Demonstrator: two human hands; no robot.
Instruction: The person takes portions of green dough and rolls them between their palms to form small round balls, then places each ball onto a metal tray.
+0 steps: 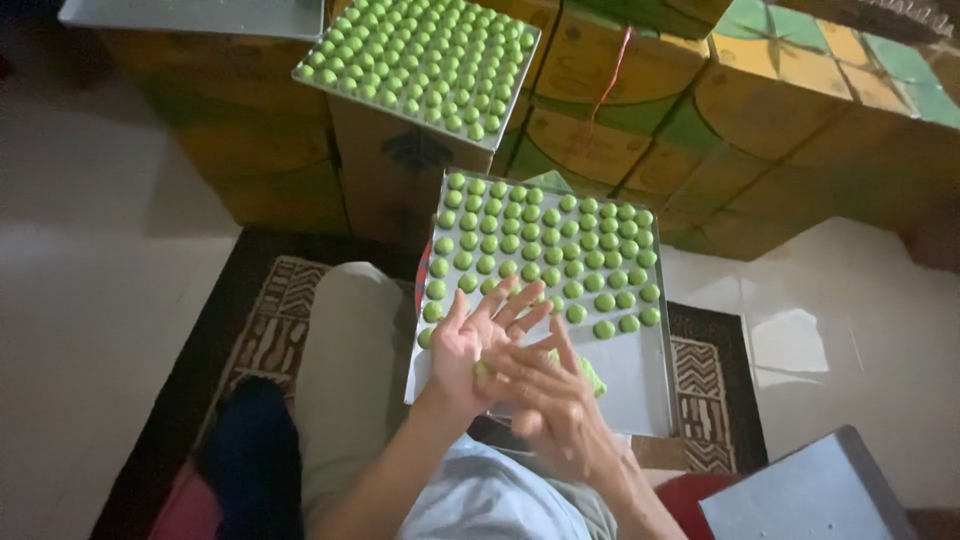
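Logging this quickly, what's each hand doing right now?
Left hand: open, fingers spread, palm against the right.
Right hand: open, pressed over a small green dough piece.

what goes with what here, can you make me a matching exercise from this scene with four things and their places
Things:
1. full tray
2. part-filled tray
3. green dough lump
4. patterned rug

Places:
A. on the floor under the person's legs
B. on top of a cardboard box
C. in front of the knee, under both hands
D. on the nearer tray, beside the right hand

Pairs: 1-B, 2-C, 3-D, 4-A
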